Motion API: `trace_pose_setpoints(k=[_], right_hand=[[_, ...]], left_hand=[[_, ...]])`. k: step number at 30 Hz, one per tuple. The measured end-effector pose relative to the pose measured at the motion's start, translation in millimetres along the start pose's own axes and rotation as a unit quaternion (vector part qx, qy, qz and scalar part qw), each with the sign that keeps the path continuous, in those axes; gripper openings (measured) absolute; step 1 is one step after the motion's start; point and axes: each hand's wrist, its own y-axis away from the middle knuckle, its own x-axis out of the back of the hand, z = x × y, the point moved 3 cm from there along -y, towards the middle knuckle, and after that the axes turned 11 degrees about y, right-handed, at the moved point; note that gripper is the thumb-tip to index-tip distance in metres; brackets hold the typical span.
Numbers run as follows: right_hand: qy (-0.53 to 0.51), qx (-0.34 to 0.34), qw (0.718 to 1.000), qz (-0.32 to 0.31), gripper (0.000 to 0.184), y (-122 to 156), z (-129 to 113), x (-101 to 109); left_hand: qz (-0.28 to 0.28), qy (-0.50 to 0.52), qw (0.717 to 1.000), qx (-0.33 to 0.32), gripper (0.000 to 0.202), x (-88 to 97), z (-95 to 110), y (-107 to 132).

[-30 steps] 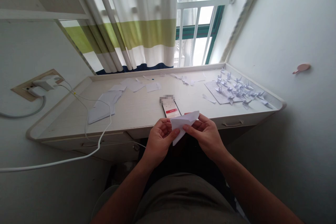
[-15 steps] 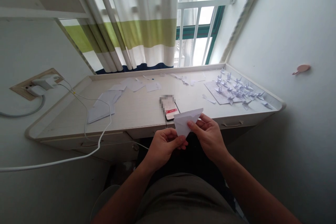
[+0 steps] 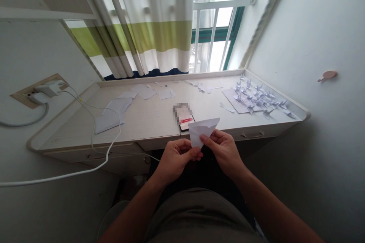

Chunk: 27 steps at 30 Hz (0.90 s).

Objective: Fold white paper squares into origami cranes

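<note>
I hold a folded white paper triangle (image 3: 202, 130) in front of the desk's near edge, its point down. My left hand (image 3: 176, 157) pinches its lower tip between thumb and fingers. My right hand (image 3: 224, 150) grips its right side, thumb on the front face. Both hands are closed on the paper. Just behind it a phone (image 3: 185, 117) lies on the desk with its screen lit.
The pale wooden desk (image 3: 148, 119) carries loose white sheets (image 3: 112, 114) at the left and several folded paper cranes (image 3: 258, 98) at the right. A white charger cable (image 3: 94, 129) runs from the wall socket (image 3: 42, 92) across the desk's left edge. A striped curtain and window stand behind.
The paper has been turned from a slanted, sideways hold into an upright triangle with its point down. Both hands shifted slightly to the right and kept their grip.
</note>
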Motion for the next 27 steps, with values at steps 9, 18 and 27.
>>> trace_pose_setpoints(k=[9, 18, 27], right_hand=[[-0.010, 0.018, 0.999, 0.027, 0.022, -2.6, -2.1, 8.6], [0.011, 0.013, 0.999, 0.040, 0.026, -1.7, -8.1, 12.7], [0.004, 0.025, 0.999, 0.029, 0.025, -2.3, -8.4, 10.3]], left_hand=[[-0.013, -0.010, 1.000, 0.012, 0.031, -2.3, 0.9, 1.7], [-0.029, -0.018, 0.999, 0.013, 0.029, -2.7, 2.2, 2.6], [-0.027, -0.022, 0.999, 0.002, 0.033, -1.7, 4.8, 1.2]])
